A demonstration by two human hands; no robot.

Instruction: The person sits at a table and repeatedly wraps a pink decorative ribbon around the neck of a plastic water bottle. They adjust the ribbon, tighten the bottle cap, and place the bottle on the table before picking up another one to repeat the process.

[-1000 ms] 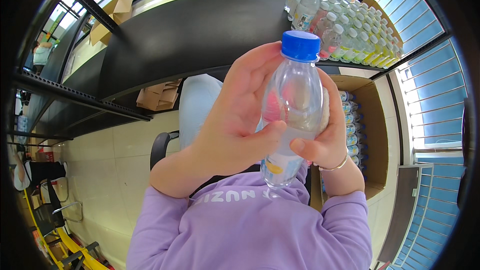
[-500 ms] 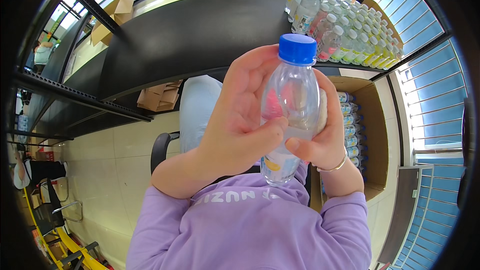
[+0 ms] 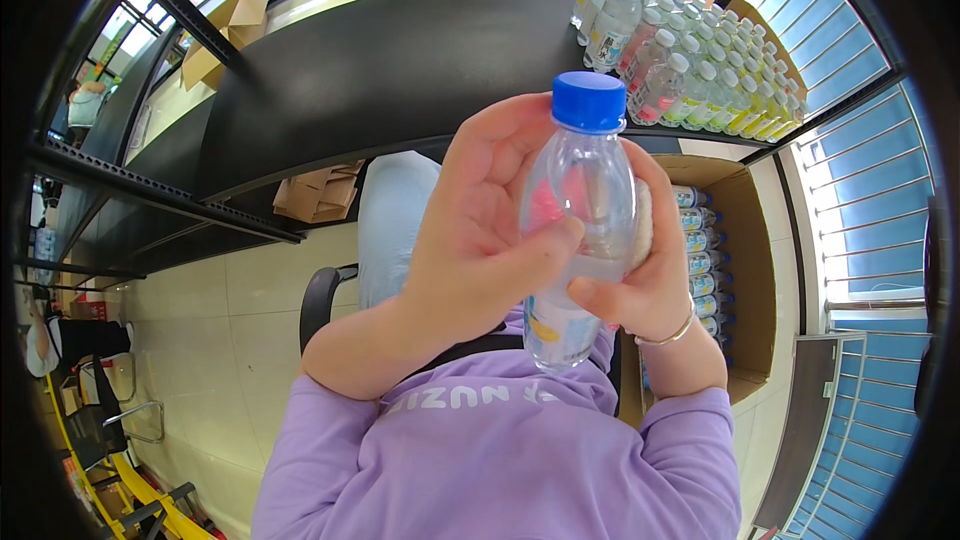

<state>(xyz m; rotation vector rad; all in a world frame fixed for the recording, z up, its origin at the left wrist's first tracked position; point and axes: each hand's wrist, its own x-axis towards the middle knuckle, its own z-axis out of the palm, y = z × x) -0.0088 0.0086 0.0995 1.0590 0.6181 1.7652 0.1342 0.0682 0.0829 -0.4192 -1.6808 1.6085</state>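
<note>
A clear plastic bottle (image 3: 605, 205) with a blue cap (image 3: 590, 102) is held upright between my two hands, in front of my chest. My left hand (image 3: 470, 230) curves round its left side, thumb across the front. My right hand (image 3: 655, 285) grips its right side, thumb on the lower half. A white fluffy pad (image 3: 643, 225) sits between my right palm and the bottle. Something pink (image 3: 545, 200) shows through and beside the bottle, near my left fingers; its kind is unclear. The label near the bottom is pale with a yellow patch.
A black table (image 3: 400, 70) stretches ahead. At its right end stand several rows of capped bottles (image 3: 710, 90), with a few blue-capped ones (image 3: 612, 25) at their left. Beside my right arm, an open cardboard box (image 3: 750, 270) holds more bottles. A chair armrest (image 3: 322, 300) is at my left.
The bottle has shifted very slightly in my hands. My left thumb has slid a little up and right across its front. My right hand's grip looks the same.
</note>
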